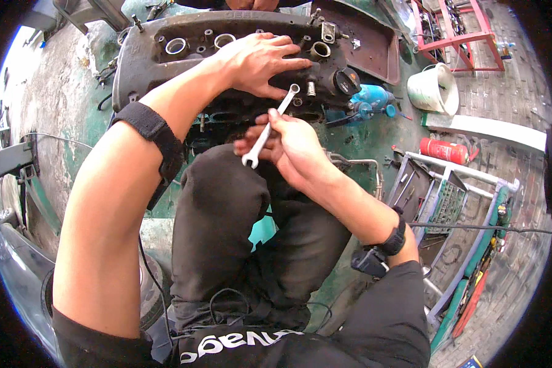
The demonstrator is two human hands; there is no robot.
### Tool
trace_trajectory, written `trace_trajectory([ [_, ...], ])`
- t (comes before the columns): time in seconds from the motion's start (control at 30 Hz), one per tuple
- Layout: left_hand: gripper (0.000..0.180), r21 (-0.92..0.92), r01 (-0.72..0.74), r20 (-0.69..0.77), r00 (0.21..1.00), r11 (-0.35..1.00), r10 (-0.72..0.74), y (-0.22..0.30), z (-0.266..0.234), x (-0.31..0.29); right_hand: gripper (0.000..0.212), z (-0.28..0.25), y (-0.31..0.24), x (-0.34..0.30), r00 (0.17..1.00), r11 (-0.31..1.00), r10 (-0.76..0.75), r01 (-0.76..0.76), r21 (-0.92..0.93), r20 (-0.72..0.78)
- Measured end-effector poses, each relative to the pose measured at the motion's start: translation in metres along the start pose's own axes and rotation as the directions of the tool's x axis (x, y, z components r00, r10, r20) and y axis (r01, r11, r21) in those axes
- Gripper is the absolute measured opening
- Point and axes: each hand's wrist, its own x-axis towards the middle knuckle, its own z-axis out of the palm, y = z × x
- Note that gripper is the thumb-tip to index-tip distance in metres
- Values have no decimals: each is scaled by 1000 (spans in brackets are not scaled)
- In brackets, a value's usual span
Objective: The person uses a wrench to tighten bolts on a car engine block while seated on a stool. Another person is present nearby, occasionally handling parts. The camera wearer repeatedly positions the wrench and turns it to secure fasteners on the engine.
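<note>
A dark, greasy engine valve cover (147, 73) lies across the far side in front of my knees. My left hand (251, 61) rests palm down on it with the fingers spread, holding nothing. Between thumb and fingers of my right hand (294, 147) is a silver combination wrench (261, 143). Its ring end points up at the cover's near edge, close to a bright metal stud (311, 88); the open end hangs toward my knee. Whether the ring touches anything, I cannot tell. A black round cap (346, 81) sits at the cover's right end.
Part of another person's hands (251, 5) shows beyond the cover. Rightward stand a brown tray (374, 46), a blue bottle (373, 96), a white bucket (432, 89), a red cylinder (443, 150) and a metal-framed tool cart (472, 173). A dark cable (478, 228) runs across the right.
</note>
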Motion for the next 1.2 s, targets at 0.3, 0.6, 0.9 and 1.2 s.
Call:
trace_trajectory([
  [0.3, 70, 31, 2, -40, 999, 1000, -1, 1, 0, 0, 32, -21, -25, -29, 945, 937, 80, 37, -347, 318],
  [0.6, 74, -15, -5, -33, 999, 1000, 5, 1, -1, -1, 35, -104, -89, -8, 872, 43, -446, 247, -968, 203],
  [0.9, 70, 50, -39, -93, 995, 998, 44, 0, 1, -1, 27, -98, -114, 8, 872, -126, -334, 334, -934, 358],
  [1.2, 68, 50, -38, -109, 993, 998, 43, 0, 2, -1, 22, -83, -137, 20, 921, -201, -174, 313, -928, 349],
])
